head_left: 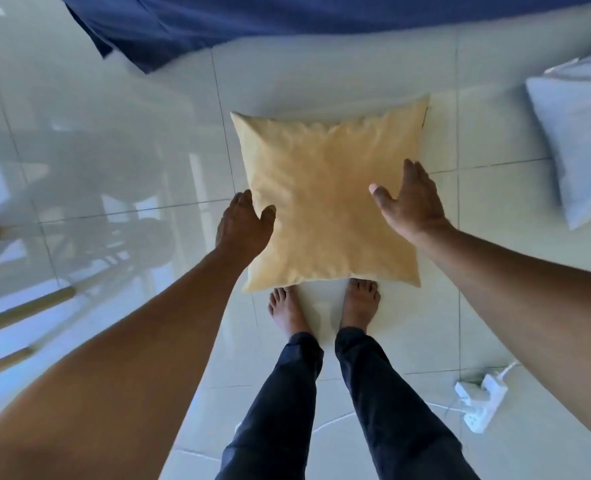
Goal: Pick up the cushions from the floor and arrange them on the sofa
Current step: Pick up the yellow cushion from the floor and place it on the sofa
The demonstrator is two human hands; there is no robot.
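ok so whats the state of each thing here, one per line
yellow cushion: on the floor by the feet, not lifted that I can tell
left hand: open, at the cushion's left edge
right hand: open, at its right edge
pale cushion: lying on the floor, untouched
power strip: on the floor, something plugged in

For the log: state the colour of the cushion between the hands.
Plain pale yellow cushion, seen in the head view.
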